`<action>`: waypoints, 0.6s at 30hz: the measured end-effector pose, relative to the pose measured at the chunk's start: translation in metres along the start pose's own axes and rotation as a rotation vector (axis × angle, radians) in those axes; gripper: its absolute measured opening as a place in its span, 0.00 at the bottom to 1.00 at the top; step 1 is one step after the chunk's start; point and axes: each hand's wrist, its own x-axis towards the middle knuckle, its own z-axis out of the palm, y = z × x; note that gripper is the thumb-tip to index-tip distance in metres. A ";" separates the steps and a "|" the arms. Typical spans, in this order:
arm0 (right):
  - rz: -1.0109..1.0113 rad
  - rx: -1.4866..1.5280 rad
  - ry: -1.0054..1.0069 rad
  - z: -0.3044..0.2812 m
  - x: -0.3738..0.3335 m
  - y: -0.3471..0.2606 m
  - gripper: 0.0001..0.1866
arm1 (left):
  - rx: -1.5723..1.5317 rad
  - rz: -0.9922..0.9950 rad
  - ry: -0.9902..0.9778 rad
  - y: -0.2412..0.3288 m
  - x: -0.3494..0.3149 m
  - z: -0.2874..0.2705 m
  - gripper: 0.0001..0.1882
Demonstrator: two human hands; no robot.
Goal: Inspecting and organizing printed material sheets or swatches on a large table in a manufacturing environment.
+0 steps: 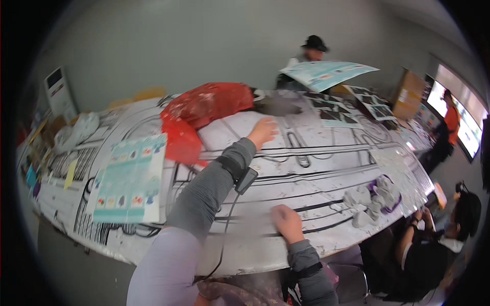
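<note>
My left hand (263,133) reaches far out over the table, its fingers loosely apart and nothing visible in them. Just beyond it is a smeared dark grey thing (278,105) whose kind I cannot make out. A crumpled red plastic bag (206,107) lies to the left of that hand. Nearer to me, my right hand (288,224) is over the table with its fingers bent. A pale blur lies beside its fingertips, and I cannot tell whether it holds anything. Both forearms wear grey sleeves with dark straps, and a small black device (246,181) with a cable sits on the left one.
The large table (286,178) has black line drawings. A light blue printed sheet (130,181) lies at left, white and purple bundles (375,199) at right. Across the table, a person (314,48) is behind a raised sheet (329,74). Another person (429,250) sits at right.
</note>
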 end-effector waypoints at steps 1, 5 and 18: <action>0.006 0.030 0.011 0.002 0.000 0.009 0.07 | 0.022 -0.062 0.008 0.001 -0.013 0.002 0.25; 0.073 0.009 -0.037 0.000 -0.002 0.018 0.06 | 0.547 0.057 0.017 -0.005 -0.084 -0.060 0.22; 0.033 0.039 -0.078 0.006 -0.003 0.016 0.06 | 1.339 -0.864 1.000 0.058 -0.486 -0.383 0.59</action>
